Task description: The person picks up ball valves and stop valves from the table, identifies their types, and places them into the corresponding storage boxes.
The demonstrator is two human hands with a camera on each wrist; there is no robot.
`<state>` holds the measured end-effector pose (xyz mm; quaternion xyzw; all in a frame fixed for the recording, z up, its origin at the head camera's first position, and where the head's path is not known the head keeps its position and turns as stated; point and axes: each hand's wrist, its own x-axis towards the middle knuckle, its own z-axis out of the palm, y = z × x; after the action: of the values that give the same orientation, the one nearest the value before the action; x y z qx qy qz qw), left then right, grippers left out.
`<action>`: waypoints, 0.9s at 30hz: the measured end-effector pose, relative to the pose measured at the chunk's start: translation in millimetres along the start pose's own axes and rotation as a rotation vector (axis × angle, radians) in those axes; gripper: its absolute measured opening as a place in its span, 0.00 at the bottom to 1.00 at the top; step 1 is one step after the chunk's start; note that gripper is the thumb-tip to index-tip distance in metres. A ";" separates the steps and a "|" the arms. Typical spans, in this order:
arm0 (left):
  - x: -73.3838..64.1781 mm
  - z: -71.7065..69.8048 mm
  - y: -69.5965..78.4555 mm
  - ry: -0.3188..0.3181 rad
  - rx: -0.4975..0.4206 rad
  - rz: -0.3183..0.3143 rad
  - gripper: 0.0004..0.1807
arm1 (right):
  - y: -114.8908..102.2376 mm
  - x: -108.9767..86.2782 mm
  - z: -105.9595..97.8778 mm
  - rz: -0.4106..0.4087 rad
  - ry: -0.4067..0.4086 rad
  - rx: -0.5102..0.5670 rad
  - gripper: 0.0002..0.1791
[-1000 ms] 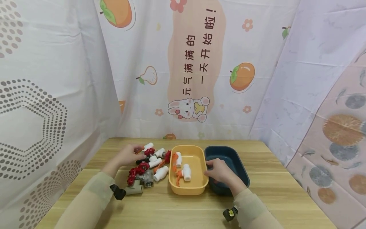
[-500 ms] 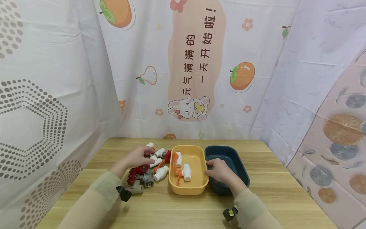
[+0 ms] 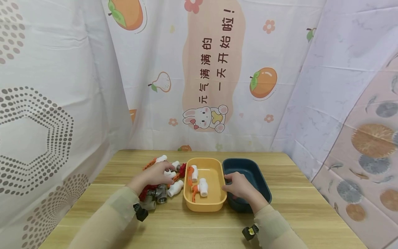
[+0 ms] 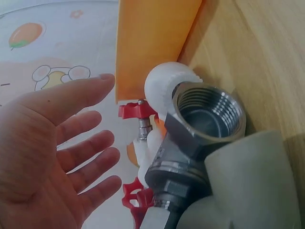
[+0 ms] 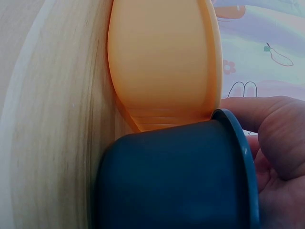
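White plastic seems to be the material of the short, tube-shaped pipe fitting point(image 3: 169, 174) at the left hand point(image 3: 154, 174), so it can be judged light, stiff and not easily broken. Its smooth, rounded wall may roll or slip a little under the fingertips; a pinch across the middle of its body is therefore advised. More weight should be expected from the grey, threaded steel valve point(image 4: 205, 114), which would be better held round its thick body.

As for position, the pipe fitting is seen in the head view in the gap between thumb and fingers, near the white, bulging plastic ball valve point(image 3: 176, 188) and to the left of the yellow, rectangular plastic tray point(image 3: 205, 207). The left hand is widely spread, and nothing is seen to be held by it; whether the pipe fitting is touched cannot be told. The right hand point(image 3: 239, 186) is placed at the rim of the dark-blue, deep plastic tray point(image 5: 171, 176), with fingers partly bent; whether this rim is pinched or only touched cannot be told.
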<state>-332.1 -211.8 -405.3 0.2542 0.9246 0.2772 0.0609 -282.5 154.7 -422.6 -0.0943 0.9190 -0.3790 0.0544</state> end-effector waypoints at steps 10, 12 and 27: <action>4.5 9.1 7.0 -0.056 0.084 -0.040 0.31 | -0.5 -0.1 0.5 0.003 0.001 0.003 0.30; 3.9 9.9 9.5 -0.075 0.070 -0.047 0.31 | -0.7 -0.2 0.5 0.004 0.001 0.000 0.30; 3.5 17.4 14.0 -0.137 0.060 -0.028 0.33 | -2.9 -1.7 -0.1 0.012 0.002 -0.008 0.30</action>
<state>-324.6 -191.6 -412.2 0.2614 0.9295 0.2306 0.1201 -280.4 153.0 -420.4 -0.0887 0.9210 -0.3752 0.0555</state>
